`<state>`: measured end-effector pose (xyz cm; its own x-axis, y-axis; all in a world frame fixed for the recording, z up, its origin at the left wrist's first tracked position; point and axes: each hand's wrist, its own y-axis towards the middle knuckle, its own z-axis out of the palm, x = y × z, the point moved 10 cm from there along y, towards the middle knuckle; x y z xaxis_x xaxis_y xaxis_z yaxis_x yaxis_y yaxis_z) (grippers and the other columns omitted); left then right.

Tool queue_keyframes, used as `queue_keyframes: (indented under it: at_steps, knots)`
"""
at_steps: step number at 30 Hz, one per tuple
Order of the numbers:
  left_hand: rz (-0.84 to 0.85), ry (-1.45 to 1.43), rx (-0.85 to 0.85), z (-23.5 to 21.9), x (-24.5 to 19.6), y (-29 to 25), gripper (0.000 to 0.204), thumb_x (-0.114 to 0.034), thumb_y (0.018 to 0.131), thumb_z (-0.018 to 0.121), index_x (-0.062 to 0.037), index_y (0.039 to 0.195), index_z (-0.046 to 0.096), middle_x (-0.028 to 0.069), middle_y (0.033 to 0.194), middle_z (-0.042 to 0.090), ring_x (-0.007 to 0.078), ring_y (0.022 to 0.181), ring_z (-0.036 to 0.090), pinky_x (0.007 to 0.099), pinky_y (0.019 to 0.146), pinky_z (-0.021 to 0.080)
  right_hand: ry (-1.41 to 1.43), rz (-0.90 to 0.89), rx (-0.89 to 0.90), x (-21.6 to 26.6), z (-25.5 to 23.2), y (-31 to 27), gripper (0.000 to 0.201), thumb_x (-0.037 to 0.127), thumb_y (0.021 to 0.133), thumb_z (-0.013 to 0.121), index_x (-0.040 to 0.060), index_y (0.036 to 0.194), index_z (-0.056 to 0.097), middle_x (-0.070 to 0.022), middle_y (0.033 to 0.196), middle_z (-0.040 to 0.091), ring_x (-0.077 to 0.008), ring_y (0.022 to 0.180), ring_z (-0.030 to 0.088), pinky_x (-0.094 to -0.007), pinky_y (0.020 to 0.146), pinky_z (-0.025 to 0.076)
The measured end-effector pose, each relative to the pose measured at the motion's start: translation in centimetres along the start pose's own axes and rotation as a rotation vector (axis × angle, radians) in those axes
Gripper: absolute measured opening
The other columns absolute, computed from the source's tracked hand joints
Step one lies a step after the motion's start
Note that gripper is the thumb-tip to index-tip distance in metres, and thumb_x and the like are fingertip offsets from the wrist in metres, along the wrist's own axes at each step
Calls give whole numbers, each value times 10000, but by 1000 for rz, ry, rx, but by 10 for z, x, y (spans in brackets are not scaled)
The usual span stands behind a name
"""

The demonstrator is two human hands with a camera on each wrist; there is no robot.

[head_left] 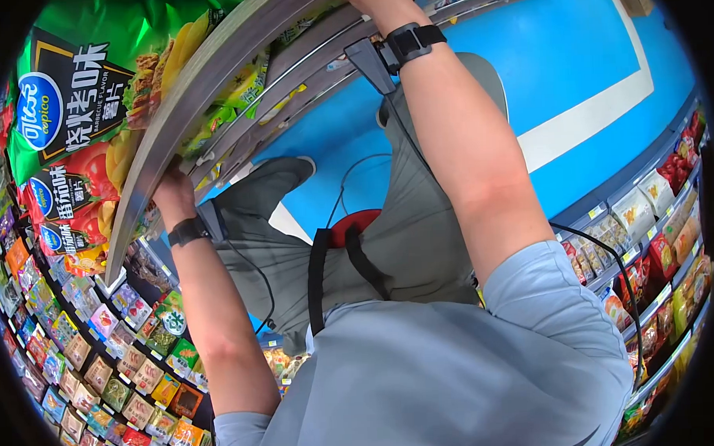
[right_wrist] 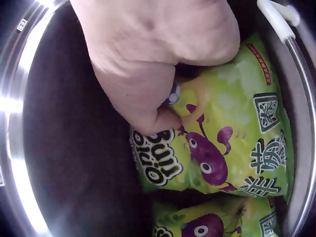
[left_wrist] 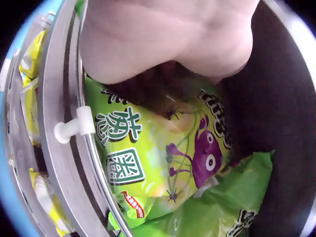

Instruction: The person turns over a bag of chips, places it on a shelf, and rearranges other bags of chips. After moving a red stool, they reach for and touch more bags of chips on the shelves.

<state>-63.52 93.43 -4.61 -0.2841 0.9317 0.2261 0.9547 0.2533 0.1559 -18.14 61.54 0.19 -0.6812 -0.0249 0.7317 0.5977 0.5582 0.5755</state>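
My left hand (head_left: 175,194) reaches under the shelf board in the head view. In the left wrist view its palm hangs over a green bag of onion rings (left_wrist: 148,153), its fingers hidden in shadow; I cannot tell how they lie. My right hand (head_left: 370,1) reaches onto the same shelf level farther along, cut off by the frame's top. Its bent thumb (right_wrist: 158,121) holds the edge of another onion ring bag (right_wrist: 222,128), with the other fingers hidden beyond the palm. Both bags bear a purple onion cartoon.
A thick shelf board (head_left: 168,112) curves above my hands, with barbecue chip bags (head_left: 77,99) and tomato chip bags (head_left: 77,189) on it. A metal rail (left_wrist: 101,173) on white posts runs along the shelf front. Packed snack racks (head_left: 118,365) stand left, more shelves (head_left: 649,260) right.
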Motion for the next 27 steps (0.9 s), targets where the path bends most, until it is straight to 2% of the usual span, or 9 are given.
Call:
queue_keyframes:
  at_steps: [2,3,7,9,12,17,22,24,27]
  knots:
    - [-648,-608,-73,-47,-24,11,253,-201,1082,555,-36,1251,646,88,1159,688,184,1032,636,335,916,502,17,-5,-14,-2,3,1,379,242,955,695,56,1285,696,-202,1335,694,-359,1285,623,-456,1103,481]
    - [-808,-838,-311,-58,-33,9,285,-185,1076,571,-12,1292,641,71,1143,692,159,976,632,341,881,522,29,-13,-31,-3,5,3,379,243,956,695,57,1287,696,-201,1336,694,-358,1286,623,-455,1104,481]
    - [-754,-953,-407,-113,-135,54,340,-245,1038,651,18,1247,703,114,1151,719,155,983,655,337,904,530,80,-53,-90,-8,17,6,383,246,959,696,57,1292,693,-200,1341,692,-353,1290,622,-452,1106,480]
    - [-735,-812,131,-108,-182,85,495,-385,968,731,43,1216,719,224,1142,765,319,1041,717,379,961,522,105,-75,-105,-3,24,5,385,248,961,697,58,1295,692,-199,1343,691,-350,1292,621,-450,1107,479]
    - [-599,-574,272,-110,-204,122,655,-541,925,735,34,1238,719,275,1180,744,403,1123,703,405,1023,504,-41,-110,-89,10,14,1,438,286,979,711,65,1354,658,-178,1388,670,-303,1329,595,-416,1120,464]
    - [-606,-417,179,-104,-203,149,659,-598,911,727,-32,1248,740,259,1241,731,447,1224,655,451,1055,500,-155,50,43,14,6,0,440,281,975,710,65,1354,656,-188,1412,659,-348,1352,577,-428,1132,452]
    - [-316,-408,76,-83,-199,168,404,-341,985,688,-33,1240,743,213,1270,733,418,1222,663,485,1050,504,-53,110,-58,49,-4,-9,504,325,938,749,71,1364,657,-253,1417,638,-340,1364,578,-440,1137,449]
    - [-323,-489,-15,-95,-201,165,360,-305,989,688,-23,1206,746,204,1217,750,419,1179,678,483,1039,510,-194,38,-214,80,-17,-17,287,274,802,781,98,1028,779,-138,1002,759,-339,954,725,-515,838,556]
    - [-342,-471,-34,-107,-204,158,348,-272,963,714,-16,1196,744,214,1192,751,406,1154,690,467,1027,517,-281,40,-285,117,-22,-29,302,218,803,770,76,1069,755,-183,1082,706,-452,1082,623,-617,953,416]
